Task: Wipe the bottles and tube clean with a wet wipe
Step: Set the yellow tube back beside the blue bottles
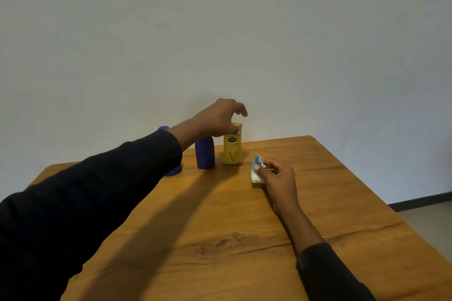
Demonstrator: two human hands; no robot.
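Yellow bottle (232, 151): Vaseline lotion, upright near the table's (220, 227) far edge, with a dark oval label and the cap on top.
Left hand (217, 120): arched over that bottle's cap, thumb against its upper side, fingers curved above and not closed on it.
Right hand (277, 178): just right of the yellow bottle and nearer me, pinching a crumpled blue-and-white wet wipe (256, 171).
Purple bottle (205, 154): upright just left of the yellow one.
Purple container (174, 170): further left, mostly hidden by my sleeve.
Doing it well: I'd grip below the cap, lift straight so the purple neighbour stays standing, then wipe from top to base.
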